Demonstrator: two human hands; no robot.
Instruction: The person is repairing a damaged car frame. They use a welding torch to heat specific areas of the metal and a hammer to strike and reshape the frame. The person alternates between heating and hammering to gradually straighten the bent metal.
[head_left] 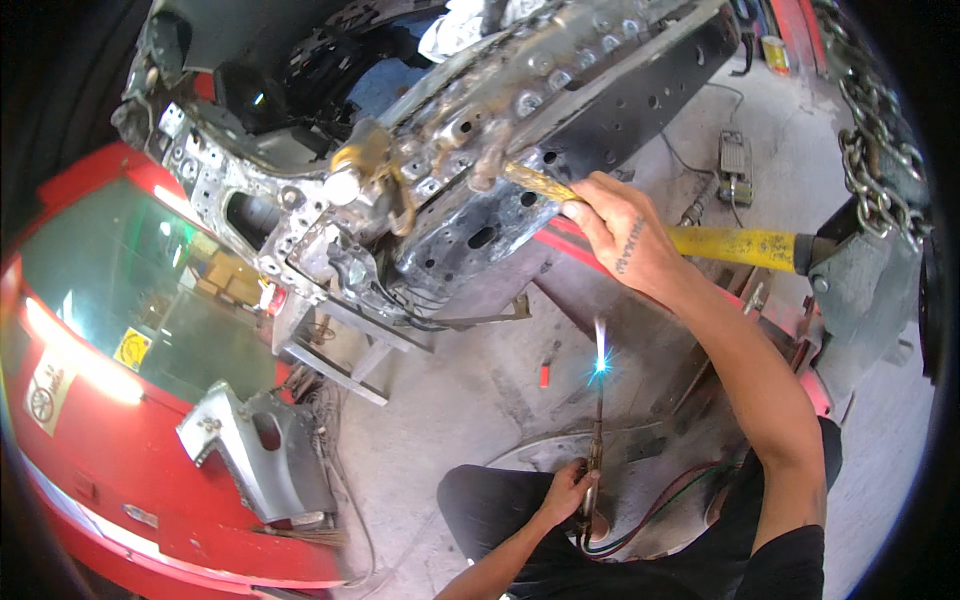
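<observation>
My left hand, low in the middle, is wrapped round the body of a gas torch. The torch points upward, and a bright blue-white flame burns at its tip. Higher up, my right hand grips the worn yellow handle of a hammer. Its rusty head lies against or just over the edge of a bare metal car frame rail; I cannot tell whether they touch. The flame stands apart from the rail, below it. Left of the hammer head, a yellow-brown piece with a pale round end sits on the frame.
A red car stands at left, with a grey body panel beside it. A metal stand is under the frame. Red and green hoses trail from the torch. To the right are a yellow bar, hanging chain and a foot pedal.
</observation>
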